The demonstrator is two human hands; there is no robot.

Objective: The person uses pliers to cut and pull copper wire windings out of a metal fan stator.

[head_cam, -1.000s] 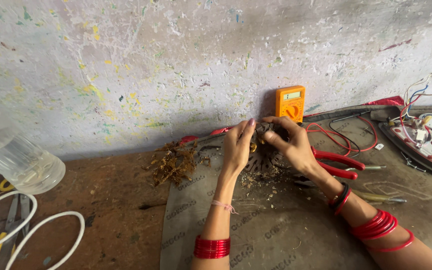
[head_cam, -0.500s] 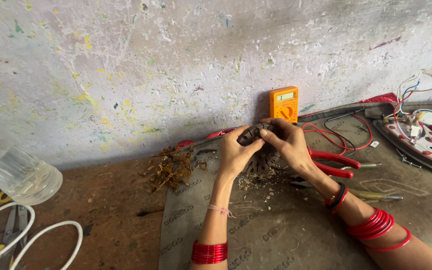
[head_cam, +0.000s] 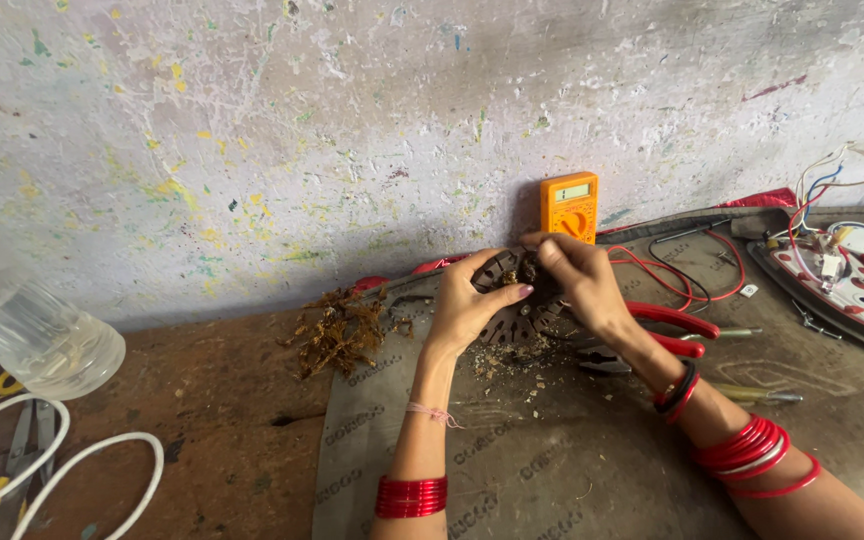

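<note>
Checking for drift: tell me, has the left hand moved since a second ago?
Yes. The left hand closed rightward onto the round metal part, nearer the orange multimeter.

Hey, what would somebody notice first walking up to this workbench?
Both hands, left hand and right hand, grip a round slotted metal part at the centre, by the wall. Just behind stands an orange meter; a clump of pulled copper wire lies left.

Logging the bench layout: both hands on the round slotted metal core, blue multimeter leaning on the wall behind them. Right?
Not quite: the multimeter is orange, not blue, as the head view shows. The rest holds: left hand and right hand grip the round slotted metal core.
</note>
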